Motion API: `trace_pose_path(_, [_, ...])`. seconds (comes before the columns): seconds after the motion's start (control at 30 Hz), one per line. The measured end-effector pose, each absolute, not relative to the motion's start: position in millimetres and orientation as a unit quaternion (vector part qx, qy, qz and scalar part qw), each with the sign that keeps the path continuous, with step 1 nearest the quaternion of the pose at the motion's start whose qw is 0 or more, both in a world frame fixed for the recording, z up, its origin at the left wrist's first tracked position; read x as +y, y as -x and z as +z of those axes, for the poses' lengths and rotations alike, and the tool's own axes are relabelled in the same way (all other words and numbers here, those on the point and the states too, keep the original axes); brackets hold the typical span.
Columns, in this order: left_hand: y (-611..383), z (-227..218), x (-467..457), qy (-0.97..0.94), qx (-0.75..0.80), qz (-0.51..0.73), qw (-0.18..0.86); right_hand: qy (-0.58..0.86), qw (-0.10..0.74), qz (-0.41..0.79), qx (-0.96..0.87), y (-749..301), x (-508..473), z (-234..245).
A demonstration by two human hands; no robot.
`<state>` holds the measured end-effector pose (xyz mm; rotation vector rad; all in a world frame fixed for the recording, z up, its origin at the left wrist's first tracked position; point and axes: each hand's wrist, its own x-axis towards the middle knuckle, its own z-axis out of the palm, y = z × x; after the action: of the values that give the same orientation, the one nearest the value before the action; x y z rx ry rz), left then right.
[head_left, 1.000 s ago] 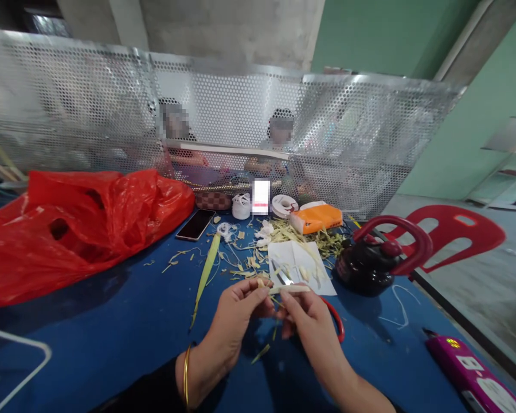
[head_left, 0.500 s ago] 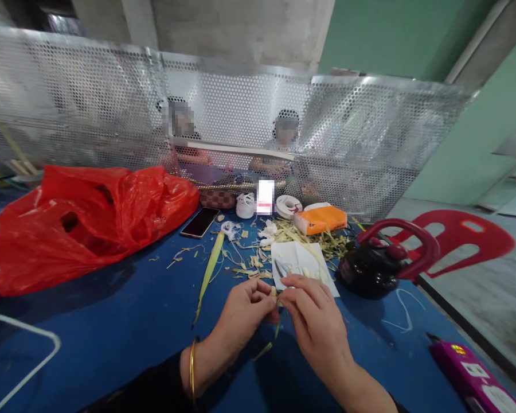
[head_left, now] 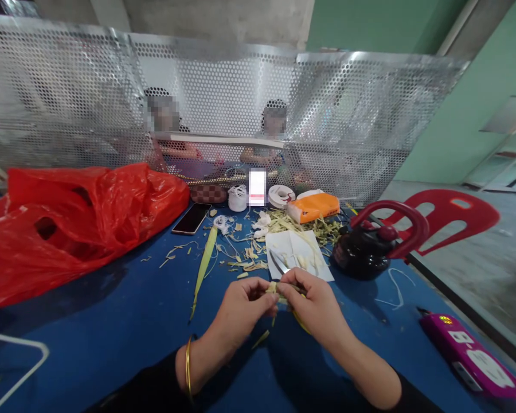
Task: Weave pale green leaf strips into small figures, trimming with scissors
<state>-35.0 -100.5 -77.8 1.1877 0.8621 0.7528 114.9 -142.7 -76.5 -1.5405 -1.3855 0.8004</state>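
Note:
My left hand, a gold bangle at its wrist, pinches a small pale yellow piece of dried leaf or husk between thumb and fingers. My right hand is closed, its fingertips meeting the same piece. Tucked in that hand is what looks like a pair of scissors; its metal blade points away over the white paper, and a yellow handle edge shows under the palm. A thin green-yellow strip shows below my hands. To the left lies a long pale green leaf bundle.
Leaf scraps, a phone, white thread, a ribbon roll and an orange tissue pack lie ahead. A red bag is left; a dark kettle and purple device right. Two people sit behind the perforated screen.
The view has shifted a little, so the table's things sit further left and higher. My right hand has rolled slightly, and the yellow handle now shows beneath it. Both hands stay at the small piece.

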Motion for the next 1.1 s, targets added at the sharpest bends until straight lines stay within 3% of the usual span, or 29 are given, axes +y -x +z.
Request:
trace_pose_path(0.33, [40,-67,-95,-0.376,0.447,0.396,0.709,0.600,0.447,0.341,-0.569,-126,-140,-62])
trace_pose_path(0.57, [40,-68,-94,-0.372,0.447,0.390,0.714,0.606,0.393,0.326,-0.610,-127,-143,-64])
trace_pose_path(0.7, [39,-67,-94,-0.372,0.443,0.394,0.714,0.605,0.448,0.304,-0.584,-128,-144,-62])
trace_pose_path(0.83, [39,-67,-94,-0.385,0.445,0.381,0.713,0.550,0.501,0.407,-0.530,-127,-147,-57])
trace_pose_path(0.97, [39,-65,-96,-0.407,0.432,0.368,0.716,0.487,0.494,0.540,-0.476,-126,-149,-58])
trace_pose_path(1.1, [40,-63,-98,-0.414,0.427,0.359,0.720,0.494,0.499,0.530,-0.475,-123,-148,-61])
